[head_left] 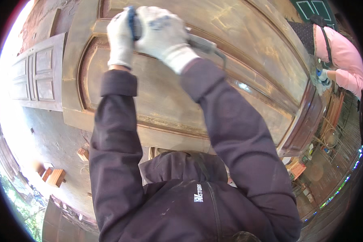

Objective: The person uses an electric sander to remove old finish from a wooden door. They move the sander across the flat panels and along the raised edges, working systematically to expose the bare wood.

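Observation:
Both hands wear white knit gloves with blue on them and are held together over the far part of a large brown wooden door [165, 76]. My right hand [161, 30] is closed round a grey corded power tool [201, 42], whose back end and cord stick out to the right of the glove. My left hand [123, 34] is closed at the tool's front end, close against the right hand. The tool's working head is hidden behind the gloves. The door has raised mouldings and a curved panel, with patchy pale, dusty areas on its surface.
At the right, a person in pink [339, 60] bends over the door's end, a gloved hand [323, 75] near its edge. Another panelled door [40, 74] lies at the left. Wooden blocks [56, 177] lie on the floor, and reddish wood strips [332, 113] are at the right.

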Tool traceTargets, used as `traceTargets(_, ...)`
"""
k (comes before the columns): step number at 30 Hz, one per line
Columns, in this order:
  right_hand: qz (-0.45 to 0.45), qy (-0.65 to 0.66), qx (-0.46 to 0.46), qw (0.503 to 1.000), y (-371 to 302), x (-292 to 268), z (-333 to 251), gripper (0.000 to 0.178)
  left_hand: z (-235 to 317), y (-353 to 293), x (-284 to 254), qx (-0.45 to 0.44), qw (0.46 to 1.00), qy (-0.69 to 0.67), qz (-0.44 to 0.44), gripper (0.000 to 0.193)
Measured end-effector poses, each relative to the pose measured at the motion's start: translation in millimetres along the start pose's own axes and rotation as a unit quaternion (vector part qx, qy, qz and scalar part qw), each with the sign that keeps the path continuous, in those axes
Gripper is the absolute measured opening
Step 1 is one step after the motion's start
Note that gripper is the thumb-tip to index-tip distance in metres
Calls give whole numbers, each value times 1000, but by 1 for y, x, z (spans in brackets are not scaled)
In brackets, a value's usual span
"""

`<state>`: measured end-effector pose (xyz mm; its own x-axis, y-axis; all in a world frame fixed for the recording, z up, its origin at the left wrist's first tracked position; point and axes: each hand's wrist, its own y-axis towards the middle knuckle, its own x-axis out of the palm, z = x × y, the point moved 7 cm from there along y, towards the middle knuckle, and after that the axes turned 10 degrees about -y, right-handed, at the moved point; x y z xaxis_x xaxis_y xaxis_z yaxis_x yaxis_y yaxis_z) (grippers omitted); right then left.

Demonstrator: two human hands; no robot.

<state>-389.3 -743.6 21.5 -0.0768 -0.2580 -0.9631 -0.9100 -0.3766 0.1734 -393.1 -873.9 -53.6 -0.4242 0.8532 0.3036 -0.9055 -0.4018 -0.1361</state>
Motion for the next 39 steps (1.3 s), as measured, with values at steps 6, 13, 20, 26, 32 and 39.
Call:
traceTargets(6, -45, -1, -10, 999, 11, 3, -16, 48, -21, 45, -46, -92, 995, -3, 46, 33)
traceTargets(13, -16, 22, 39, 999, -70, -39, 106, 42, -38, -65, 108, -33, 996, 75, 18, 34)
traceTargets(20, 70, 18, 107, 992, -190, -97, 265, 36, -83, -185, 281, -82, 973, 210, -40, 39)
traceTargets(26, 52, -10, 203, 978, -282, -139, 353, 47, -136, -270, 382, -152, 956, 227, -106, 36)
traceTargets(32, 22, -23, 210, 977, -291, -134, 347, 58, -136, -280, 370, -96, 971, 205, -79, 30)
traceTargets(39, 16, 1, 72, 997, -165, -85, 221, 63, -82, -170, 230, -137, 979, 146, -36, 32)
